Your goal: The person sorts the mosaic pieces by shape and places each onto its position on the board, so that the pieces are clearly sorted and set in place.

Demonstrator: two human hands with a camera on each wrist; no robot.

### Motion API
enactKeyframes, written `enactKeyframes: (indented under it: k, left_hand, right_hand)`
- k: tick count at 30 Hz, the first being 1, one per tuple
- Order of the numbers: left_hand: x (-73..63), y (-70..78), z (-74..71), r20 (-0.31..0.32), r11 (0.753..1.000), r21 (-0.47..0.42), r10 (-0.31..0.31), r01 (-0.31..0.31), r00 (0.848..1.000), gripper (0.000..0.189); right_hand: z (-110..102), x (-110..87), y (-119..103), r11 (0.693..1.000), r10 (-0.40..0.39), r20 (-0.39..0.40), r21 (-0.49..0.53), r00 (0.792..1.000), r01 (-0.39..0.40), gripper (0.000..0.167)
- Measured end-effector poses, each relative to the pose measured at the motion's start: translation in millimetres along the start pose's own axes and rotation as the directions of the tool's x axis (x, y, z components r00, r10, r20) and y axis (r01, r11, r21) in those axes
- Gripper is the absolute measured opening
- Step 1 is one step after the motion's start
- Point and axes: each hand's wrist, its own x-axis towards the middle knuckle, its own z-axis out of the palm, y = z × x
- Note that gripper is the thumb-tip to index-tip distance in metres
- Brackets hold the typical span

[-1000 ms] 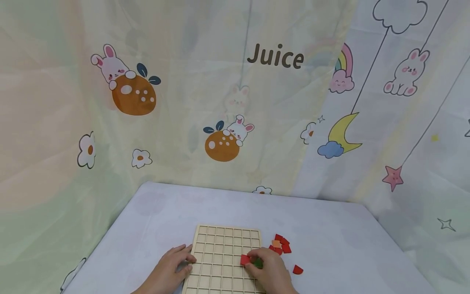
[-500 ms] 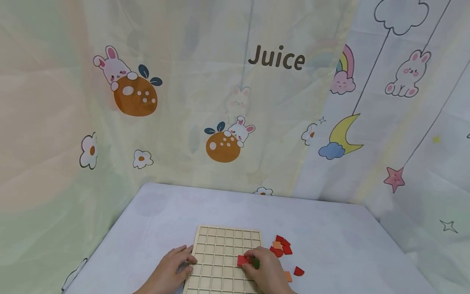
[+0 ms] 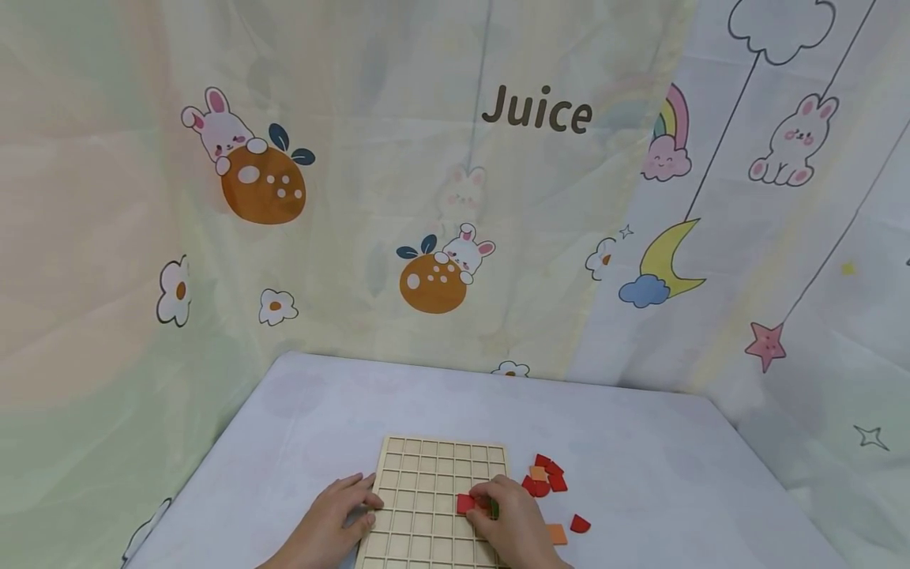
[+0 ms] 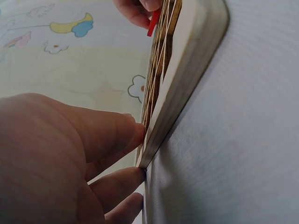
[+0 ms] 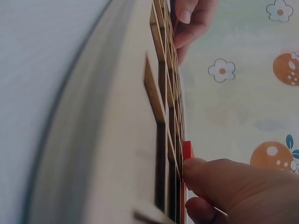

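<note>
A wooden grid board with square cells lies on the table. My left hand rests at its left edge, its extended fingertips touching the side in the left wrist view. Over the right half of the board, my right hand pinches a red square tile between thumb and fingers. The right wrist view shows this red tile standing close over the cells at the fingertips. A green piece shows partly under the right hand's fingers; the rest of it is hidden.
Several red pieces lie in a loose group right of the board, with an orange square among them. Another orange tile and a red quarter-round piece lie nearer the right wrist. A printed cloth hangs behind the table.
My right hand has shifted slightly left across the board with the red tile. The orange tile by the right wrist has come into view. The left hand stays at the board's edge.
</note>
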Motion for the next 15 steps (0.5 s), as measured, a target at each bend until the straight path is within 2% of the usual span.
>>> enactKeyframes:
  k: [15]
  left_hand:
    - [-0.4, 0.9, 1.2, -0.013, 1.000, 0.011, -0.012, 0.012, 1.000, 0.008]
  right_hand:
    - [4.0, 2.2, -0.7, 1.000, 0.006, 0.007, -0.020, 1.000, -0.006, 0.021]
